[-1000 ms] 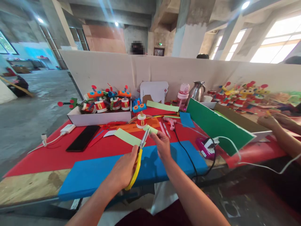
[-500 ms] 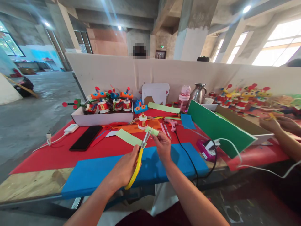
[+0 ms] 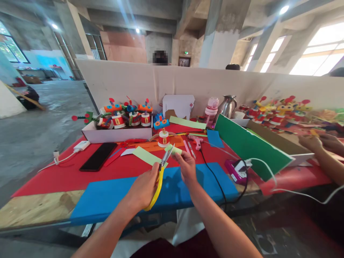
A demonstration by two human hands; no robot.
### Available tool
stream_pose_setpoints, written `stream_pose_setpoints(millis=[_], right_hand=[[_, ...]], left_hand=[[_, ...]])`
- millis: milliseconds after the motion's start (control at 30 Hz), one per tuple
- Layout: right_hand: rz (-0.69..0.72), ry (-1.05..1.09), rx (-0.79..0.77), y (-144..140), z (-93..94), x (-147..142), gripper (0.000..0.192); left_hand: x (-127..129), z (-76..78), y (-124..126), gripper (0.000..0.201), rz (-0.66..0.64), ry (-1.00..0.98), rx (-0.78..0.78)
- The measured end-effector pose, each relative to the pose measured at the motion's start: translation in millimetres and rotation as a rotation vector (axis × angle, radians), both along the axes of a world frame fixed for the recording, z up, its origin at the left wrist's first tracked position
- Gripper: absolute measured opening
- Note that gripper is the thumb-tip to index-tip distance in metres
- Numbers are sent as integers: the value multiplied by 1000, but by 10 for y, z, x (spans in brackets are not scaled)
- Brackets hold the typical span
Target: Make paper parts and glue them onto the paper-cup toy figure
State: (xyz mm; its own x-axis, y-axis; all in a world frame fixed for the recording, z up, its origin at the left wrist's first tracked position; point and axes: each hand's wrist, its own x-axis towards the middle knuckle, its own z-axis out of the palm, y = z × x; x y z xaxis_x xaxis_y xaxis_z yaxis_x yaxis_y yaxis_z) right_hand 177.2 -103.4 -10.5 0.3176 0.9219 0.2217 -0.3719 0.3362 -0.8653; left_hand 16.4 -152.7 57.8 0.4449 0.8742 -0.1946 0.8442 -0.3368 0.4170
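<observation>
**Scissors open on the green strip, mid-cut**

Your left hand [image 3: 143, 190] is wrapped around the yellow handles of the scissors [image 3: 160, 179], and the blades stand parted, pointing up and away from you. Your right hand [image 3: 186, 166] pinches a small light-green paper strip [image 3: 174, 149] between thumb and fingertips, holding it just at the blade tips, above the blue foam sheet [image 3: 113, 197] at the near edge of the bench [image 3: 40, 208]. Whether the paper sits fully between the blades or only touches them is hard to tell.

You look to be in the cutting step: the strip is presented and the blades are ready to bite. The next move calls for a steady pinch on the paper, kept clear of the edge, while you squeeze the handles and feed the strip squarely into the throat.

Further out, a longer green paper piece [image 3: 146, 156] lies on the red sheet, with a small red-and-white drum figure [image 3: 163, 138] behind it, a glue gun [image 3: 195, 140] to the right and a black phone [image 3: 98, 156] to the left. A white box of finished figures [image 3: 116, 134] stands at the back. At the far right, another person's hands [image 3: 319, 142] work near a row of similar figures
</observation>
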Motion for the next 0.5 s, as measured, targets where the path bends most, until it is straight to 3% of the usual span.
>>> stream_pose_setpoints(millis=[233,500], right_hand=[[121,148,-25,5,28,10,26],[204,214,-74,7,55,5,33]], left_hand=[[-72,-100,98,34,-63,62,78],[30,0,43,36,-21,148,47]])
